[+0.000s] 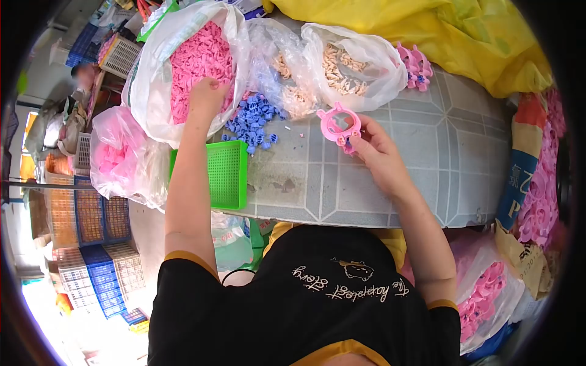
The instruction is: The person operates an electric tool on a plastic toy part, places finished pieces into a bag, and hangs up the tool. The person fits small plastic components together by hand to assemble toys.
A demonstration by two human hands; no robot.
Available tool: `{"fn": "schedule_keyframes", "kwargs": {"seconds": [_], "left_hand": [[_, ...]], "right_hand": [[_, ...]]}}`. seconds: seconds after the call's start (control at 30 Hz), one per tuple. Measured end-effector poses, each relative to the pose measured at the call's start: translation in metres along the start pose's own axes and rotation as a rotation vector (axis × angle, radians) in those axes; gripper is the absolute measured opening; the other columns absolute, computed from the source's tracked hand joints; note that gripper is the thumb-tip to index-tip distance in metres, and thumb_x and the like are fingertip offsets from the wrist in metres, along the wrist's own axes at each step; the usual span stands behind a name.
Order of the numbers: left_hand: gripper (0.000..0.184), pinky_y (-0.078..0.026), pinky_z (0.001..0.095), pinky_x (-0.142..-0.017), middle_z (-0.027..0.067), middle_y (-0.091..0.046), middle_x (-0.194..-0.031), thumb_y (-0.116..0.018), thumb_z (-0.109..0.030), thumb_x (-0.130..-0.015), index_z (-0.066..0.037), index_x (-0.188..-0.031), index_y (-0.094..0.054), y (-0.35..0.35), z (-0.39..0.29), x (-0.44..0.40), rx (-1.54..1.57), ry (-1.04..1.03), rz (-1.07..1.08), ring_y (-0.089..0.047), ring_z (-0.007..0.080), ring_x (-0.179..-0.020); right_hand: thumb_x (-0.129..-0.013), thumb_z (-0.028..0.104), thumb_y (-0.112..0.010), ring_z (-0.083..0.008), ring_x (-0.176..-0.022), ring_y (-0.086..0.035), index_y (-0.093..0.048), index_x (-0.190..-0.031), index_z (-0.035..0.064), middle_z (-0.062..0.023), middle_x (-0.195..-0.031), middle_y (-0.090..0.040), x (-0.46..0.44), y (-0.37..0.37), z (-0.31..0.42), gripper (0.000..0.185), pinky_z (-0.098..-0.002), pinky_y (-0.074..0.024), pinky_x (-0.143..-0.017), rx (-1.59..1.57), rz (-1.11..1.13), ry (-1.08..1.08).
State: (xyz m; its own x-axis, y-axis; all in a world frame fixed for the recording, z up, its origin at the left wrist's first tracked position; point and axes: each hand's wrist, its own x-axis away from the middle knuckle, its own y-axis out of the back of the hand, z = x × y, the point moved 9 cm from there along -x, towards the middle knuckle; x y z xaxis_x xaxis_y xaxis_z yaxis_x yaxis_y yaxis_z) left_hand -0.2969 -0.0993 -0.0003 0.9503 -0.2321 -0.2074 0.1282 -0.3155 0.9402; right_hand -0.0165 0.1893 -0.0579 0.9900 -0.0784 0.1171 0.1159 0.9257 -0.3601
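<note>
My left hand point(209, 97) reaches into a white plastic bag point(149, 91) of small pink plastic pieces point(201, 52). Its fingers are curled down at the pieces, and what they grip is hidden. Above the table, my right hand point(379, 152) pinches a pink plastic ring frame with ears point(329, 129) by its lower end, where small blue parts show. Between the hands lies a loose pile of small blue plastic pieces point(250, 122). Similar pink frames point(415, 64) rest at the table's far side.
Open bags of cream-coloured pieces point(345, 67) stand at the back. A green basket point(226, 174) sits at the near left edge, beside a bag of pink parts point(113, 155). Yellow sheeting point(439, 30) covers the far right. Sacks of pink frames point(482, 293) stand right; stacked crates point(101, 274) left.
</note>
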Motion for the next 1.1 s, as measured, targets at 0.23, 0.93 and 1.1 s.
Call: {"fn": "schedule_keyframes", "kwargs": {"seconds": [0.23, 0.93, 1.1], "left_hand": [[0.031, -0.054, 0.0304, -0.079, 0.0132, -0.074, -0.094, -0.073, -0.02, -0.085, 0.001, -0.108, -0.072, 0.023, -0.038, 0.021, 0.101, -0.029, -0.14, -0.07, 0.019, -0.086], [0.016, -0.052, 0.0275, -0.074, 0.0094, -0.073, -0.094, -0.068, -0.003, -0.087, 0.0, -0.102, -0.073, 0.026, -0.244, 0.167, 0.63, -0.626, 0.34, -0.069, 0.0169, -0.082], [0.012, -0.053, 0.0353, -0.072, 0.0129, -0.072, -0.089, -0.069, -0.005, -0.085, 0.0, -0.096, -0.072, 0.027, -0.252, 0.171, 0.547, -0.697, 0.312, -0.069, 0.0274, -0.08]], "right_hand": [[-0.089, 0.008, -0.067, -0.021, -0.095, -0.064, -0.066, -0.121, 0.0067, -0.011, -0.109, -0.065, 0.017, 0.001, 0.04, 0.031, -0.0298, -0.0535, -0.081, 0.633, -0.179, 0.584], [-0.073, 0.003, -0.071, -0.0318, -0.099, -0.066, -0.07, -0.106, 0.0027, -0.0139, -0.107, -0.064, 0.056, -0.035, 0.063, 0.034, -0.0406, -0.0567, -0.091, 1.01, -0.063, 1.161], [-0.073, 0.002, -0.071, -0.0322, -0.097, -0.065, -0.069, -0.104, -0.0006, -0.0145, -0.103, -0.064, 0.059, -0.038, 0.064, 0.031, -0.0409, -0.0568, -0.087, 1.042, -0.102, 1.154]]}}
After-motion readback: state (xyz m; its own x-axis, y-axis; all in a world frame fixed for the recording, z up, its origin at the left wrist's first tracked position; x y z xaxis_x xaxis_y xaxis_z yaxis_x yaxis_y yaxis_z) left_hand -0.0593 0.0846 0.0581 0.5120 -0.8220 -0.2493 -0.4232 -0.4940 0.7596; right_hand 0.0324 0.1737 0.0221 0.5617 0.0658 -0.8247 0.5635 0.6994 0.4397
